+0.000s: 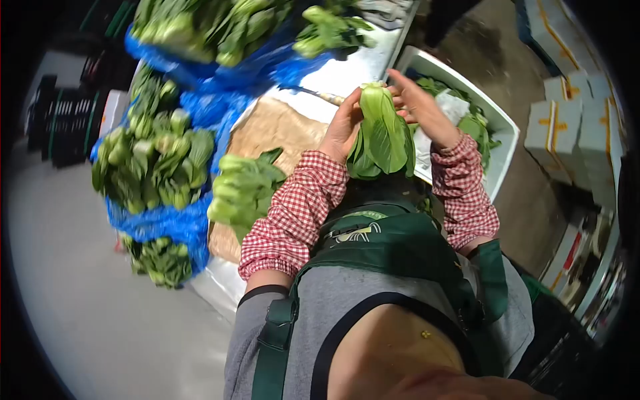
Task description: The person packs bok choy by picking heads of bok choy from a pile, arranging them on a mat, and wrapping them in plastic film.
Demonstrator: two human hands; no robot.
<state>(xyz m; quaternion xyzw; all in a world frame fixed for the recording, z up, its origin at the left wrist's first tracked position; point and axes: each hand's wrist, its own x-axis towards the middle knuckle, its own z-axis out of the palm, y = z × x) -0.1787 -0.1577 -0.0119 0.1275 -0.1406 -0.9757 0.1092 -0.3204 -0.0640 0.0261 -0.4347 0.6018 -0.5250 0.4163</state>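
Observation:
A head of bok choy (381, 133) hangs in front of my apron, its pale stem end up and its green leaves pointing down. My left hand (343, 128) is closed around its left side near the stem end. On its other side, my right hand (427, 110) has its fingers spread, with some fingertips close to or touching the stalks; the exact contact is hard to make out. Left of my left forearm, several trimmed bok choy (243, 190) lie together on a sheet of brown cardboard (277, 127).
Bok choy heaps (153, 160) rest on blue plastic (163, 223) at the left, with more (213, 30) at the back. A white foam box (510, 137) holding leaves stands at my right. Foam cartons (560, 133) are stacked beyond it.

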